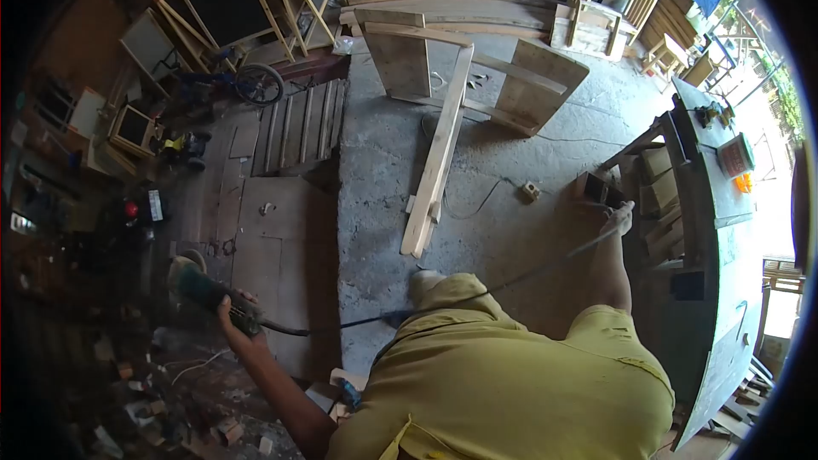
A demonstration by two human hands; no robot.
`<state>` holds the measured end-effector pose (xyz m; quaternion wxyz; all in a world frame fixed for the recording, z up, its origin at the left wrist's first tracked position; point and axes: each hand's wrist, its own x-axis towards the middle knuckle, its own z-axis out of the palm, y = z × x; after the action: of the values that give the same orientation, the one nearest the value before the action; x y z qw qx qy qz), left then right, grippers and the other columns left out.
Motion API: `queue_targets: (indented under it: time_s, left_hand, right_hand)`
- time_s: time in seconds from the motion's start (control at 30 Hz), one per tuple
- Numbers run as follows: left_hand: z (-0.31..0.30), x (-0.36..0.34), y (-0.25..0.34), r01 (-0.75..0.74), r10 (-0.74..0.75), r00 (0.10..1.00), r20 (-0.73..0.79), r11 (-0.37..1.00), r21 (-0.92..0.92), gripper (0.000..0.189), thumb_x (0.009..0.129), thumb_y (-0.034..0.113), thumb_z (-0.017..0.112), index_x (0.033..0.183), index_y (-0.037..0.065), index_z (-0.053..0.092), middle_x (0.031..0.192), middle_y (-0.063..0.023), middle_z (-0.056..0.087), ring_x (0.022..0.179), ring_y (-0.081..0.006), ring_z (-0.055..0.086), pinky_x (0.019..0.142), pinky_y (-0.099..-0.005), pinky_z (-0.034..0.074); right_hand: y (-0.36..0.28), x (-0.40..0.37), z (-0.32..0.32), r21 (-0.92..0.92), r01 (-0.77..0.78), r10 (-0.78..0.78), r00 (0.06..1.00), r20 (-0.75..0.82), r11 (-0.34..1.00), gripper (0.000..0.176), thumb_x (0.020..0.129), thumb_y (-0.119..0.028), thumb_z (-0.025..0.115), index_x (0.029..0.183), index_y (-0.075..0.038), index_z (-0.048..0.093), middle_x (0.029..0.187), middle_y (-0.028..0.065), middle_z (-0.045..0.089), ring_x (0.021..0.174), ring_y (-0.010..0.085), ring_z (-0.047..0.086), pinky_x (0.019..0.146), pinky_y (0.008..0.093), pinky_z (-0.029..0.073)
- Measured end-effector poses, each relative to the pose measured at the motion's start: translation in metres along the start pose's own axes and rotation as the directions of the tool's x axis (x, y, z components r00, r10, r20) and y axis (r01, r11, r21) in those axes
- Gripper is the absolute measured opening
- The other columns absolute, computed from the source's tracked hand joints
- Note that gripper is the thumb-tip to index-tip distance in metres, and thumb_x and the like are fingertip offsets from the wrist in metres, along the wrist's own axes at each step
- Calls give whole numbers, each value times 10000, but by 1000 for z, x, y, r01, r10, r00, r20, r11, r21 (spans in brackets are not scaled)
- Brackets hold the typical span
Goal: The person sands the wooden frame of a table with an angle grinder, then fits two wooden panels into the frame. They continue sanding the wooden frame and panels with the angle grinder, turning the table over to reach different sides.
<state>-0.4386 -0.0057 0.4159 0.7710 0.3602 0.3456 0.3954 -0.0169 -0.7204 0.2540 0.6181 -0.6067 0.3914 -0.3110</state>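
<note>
My left hand, out at the lower left, is wrapped round the body of a dark green angle grinder. A round disc shows at the grinder's far end. From its rear, a black power cord runs across in front of my yellow shirt to my right hand. That hand is closed on the cord beside the workbench, its fingers partly hard to make out. A long pale wooden beam slopes down from a wooden frame with two side panels to the floor near my foot.
A workbench stands along my right, with a bucket on top. A socket box and thin wire lie on the concrete floor. The floor has a raised edge at left. Wood scraps, a small bike and framed boards crowd the left.
</note>
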Motion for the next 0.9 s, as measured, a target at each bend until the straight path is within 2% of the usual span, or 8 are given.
queue_targets:
  time_s: [0.1, 0.17, 0.23, 0.5, 0.57, 0.7, 0.77, 0.9]
  left_hand:
    - [-6, 29, 4, -1, 1, 1000, -31, 1000, -7, 332, 868, 242, 684, 1072, 1, 581, 932, -90, 628, 813, -206, 618, 755, -343, 499]
    - [-20, 49, 11, 8, -8, 999, -52, 1000, 1, 331, 868, 245, 683, 1067, 1, 583, 931, -91, 628, 806, -203, 619, 736, -335, 502]
    - [-28, 67, 14, 8, -7, 997, -72, 1000, 5, 330, 868, 248, 682, 1063, 1, 585, 930, -92, 629, 800, -200, 619, 718, -326, 504]
    - [-18, 165, 21, 61, -62, 998, 0, 993, 105, 318, 850, 275, 683, 978, -10, 623, 829, -95, 642, 740, -197, 632, 618, -293, 512]
    - [10, 192, 22, 129, -138, 988, 64, 983, 134, 311, 844, 261, 687, 980, -11, 618, 838, -100, 642, 728, -203, 633, 609, -299, 517]
    - [51, 243, 7, 280, -309, 905, 293, 950, 135, 290, 837, 219, 690, 991, -12, 607, 860, -107, 640, 730, -218, 641, 619, -324, 539]
    - [74, 256, -3, 325, -345, 862, 371, 939, 117, 272, 837, 209, 688, 976, -13, 614, 849, -108, 640, 749, -228, 650, 607, -332, 549]
    - [107, 270, -12, 272, -360, 763, 537, 932, 238, 281, 827, 211, 697, 967, -19, 619, 822, -108, 642, 740, -232, 662, 606, -332, 560]
  right_hand:
    - [-4, 39, 30, 435, 231, -163, 969, -187, 870, 538, 994, -439, 508, 932, 73, 660, 754, 162, 627, 603, 283, 567, 555, 370, 501]
    - [-66, 16, 59, -159, 801, -739, 429, -519, 577, 532, 1003, -394, 489, 842, 84, 655, 697, 166, 620, 581, 277, 555, 529, 394, 465]
    - [-199, -105, 80, -139, 937, -861, 227, -455, 320, 522, 1019, -351, 451, 790, 78, 640, 680, 175, 605, 617, 281, 558, 586, 396, 471]
    - [-366, -102, -22, -504, 856, -796, -385, -466, -119, 315, 959, -335, 626, 837, -50, 679, 776, 78, 628, 786, 238, 576, 695, 366, 452]
    - [-412, -43, -127, -872, 487, -663, -636, -395, 52, 318, 922, -337, 679, 878, -22, 672, 760, 90, 639, 701, 228, 583, 668, 342, 448]
    - [-478, -258, -181, -813, 574, -556, -710, -432, -102, 757, 927, -448, 651, 1433, 37, 366, 926, 173, 573, 850, 289, 577, 699, 414, 455]
    - [-488, -316, -212, -864, 472, -642, -720, -264, -174, 676, 918, -429, 664, 1344, 33, 414, 903, 168, 588, 822, 284, 584, 689, 408, 454]
    - [-450, -363, -231, -832, 459, -937, -297, 186, -311, 525, 899, -391, 689, 1165, 26, 512, 857, 158, 620, 766, 273, 599, 668, 395, 453]
